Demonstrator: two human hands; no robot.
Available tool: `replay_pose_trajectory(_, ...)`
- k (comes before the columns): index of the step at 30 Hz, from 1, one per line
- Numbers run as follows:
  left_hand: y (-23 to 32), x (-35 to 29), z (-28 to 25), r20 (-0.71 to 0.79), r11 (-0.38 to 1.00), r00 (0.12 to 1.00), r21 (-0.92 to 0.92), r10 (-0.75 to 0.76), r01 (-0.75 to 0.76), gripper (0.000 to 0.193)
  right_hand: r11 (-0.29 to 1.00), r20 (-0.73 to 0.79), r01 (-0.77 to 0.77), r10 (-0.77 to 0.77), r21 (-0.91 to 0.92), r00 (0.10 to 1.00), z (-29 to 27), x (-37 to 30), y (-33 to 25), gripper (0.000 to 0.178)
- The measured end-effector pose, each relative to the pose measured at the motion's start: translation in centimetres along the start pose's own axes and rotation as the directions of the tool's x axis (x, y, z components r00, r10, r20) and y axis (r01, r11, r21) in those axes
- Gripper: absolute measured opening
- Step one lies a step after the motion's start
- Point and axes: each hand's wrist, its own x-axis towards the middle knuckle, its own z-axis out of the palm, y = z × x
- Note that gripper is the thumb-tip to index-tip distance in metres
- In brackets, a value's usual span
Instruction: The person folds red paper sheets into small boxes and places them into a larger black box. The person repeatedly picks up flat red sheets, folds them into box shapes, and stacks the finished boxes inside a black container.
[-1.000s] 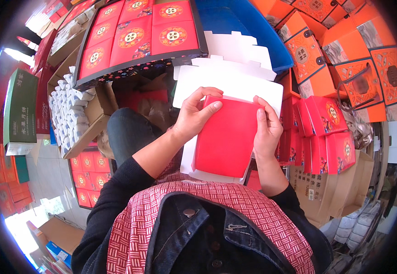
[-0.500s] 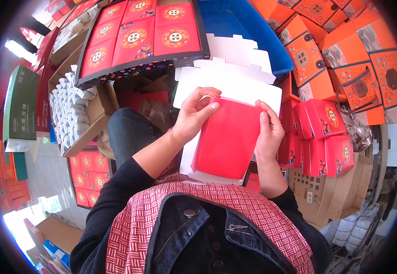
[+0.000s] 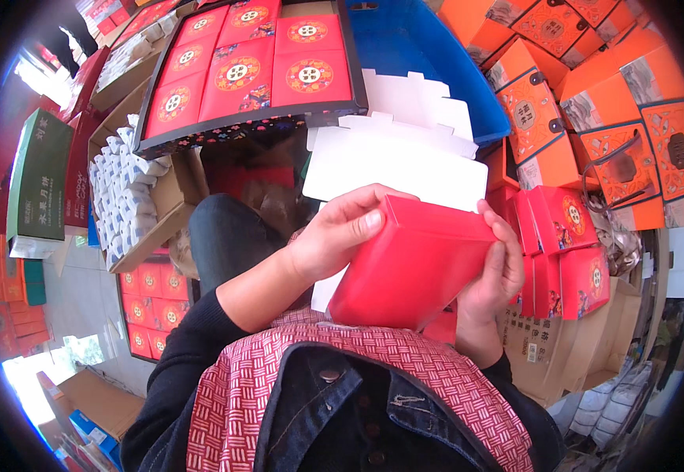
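Observation:
A plain red box (image 3: pixel 409 271) is held between my two hands above my lap, tilted so that its far end face shows. My left hand (image 3: pixel 346 232) grips its far left corner, thumb along the side edge. On the opposite side, my right hand (image 3: pixel 495 267) has its fingers and thumb closed on the right edge near the far corner. Just beyond the box lie flat white die-cut cardboard sheets (image 3: pixel 393 161), overlapping each other. What the box contains, if anything, is hidden.
A dark patterned tray (image 3: pixel 255 122) of red printed boxes stands at the far left, beside a blue bin (image 3: pixel 425 63). Orange gift boxes (image 3: pixel 531 114) crowd the far right. Red boxes (image 3: pixel 566 220) are stacked right, near brown cartons (image 3: pixel 547 346). Small white packets (image 3: pixel 125 189) fill a carton at left.
The red box has come nearer to me and tipped up, so its far end face now shows. Both hands moved with it, still holding its sides.

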Motion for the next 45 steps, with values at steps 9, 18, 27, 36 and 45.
replay_pose_trajectory(9, 2.2, -1.3, 2.9, -0.002, 0.998, 0.999, 0.053, 0.047, -0.047, 0.053, 0.996, 0.031, 0.076, -0.074, -0.054, 0.997, 0.4, -0.6, -1.6, 0.024)
replay_pose_trajectory(18, 1.5, -0.4, 2.0, 0.023, 0.995, 0.995, -0.025, 0.093, -0.092, 0.03, 0.996, 0.033, 0.049, -0.046, -0.078, 0.998, 0.6, -0.6, -1.5, 0.024)
replay_pose_trajectory(27, -0.4, -0.4, 0.2, -0.015, 0.906, 0.927, 0.216, 0.375, -0.363, 0.016, 0.998, 0.024, 0.026, -0.025, -0.059, 0.999, 1.2, -0.5, -0.8, 0.019)
replay_pose_trajectory(36, 6.9, 0.5, 4.0, 0.185, -0.249, 0.979, 0.955, 0.084, -0.159, 0.045, 0.99, 0.168, 0.027, -0.003, -0.141, 0.986, 2.7, 0.5, -1.4, 0.014)
replay_pose_trajectory(45, 10.9, -2.8, 3.1, -0.097, -0.333, 0.98, 0.942, -0.176, 0.033, 0.054, 0.999, 0.503, 0.051, -0.042, -0.005, 0.863, 7.8, 3.1, -3.5, 0.026)
